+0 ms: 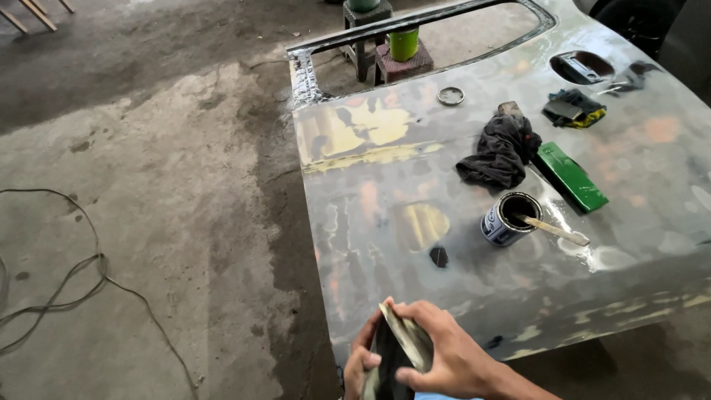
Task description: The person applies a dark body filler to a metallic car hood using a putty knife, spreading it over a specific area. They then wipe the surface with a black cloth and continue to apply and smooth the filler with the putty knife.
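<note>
In the head view, both hands meet low at the near edge of a sanded car door panel [459, 244]: the right hand [452, 355] curls its fingers around a thin flat spreader blade [404, 337], while the left hand [363, 363] grips a dark flat board [385, 363] beneath it. Farther up the panel stand an open can [507, 220] with a stir stick [552, 230], a dark rag [500, 152] and a green block [572, 176].

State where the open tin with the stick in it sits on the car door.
In the head view the tin stands right of centre on the door panel, just below the dark rag and left of the green block.
</note>
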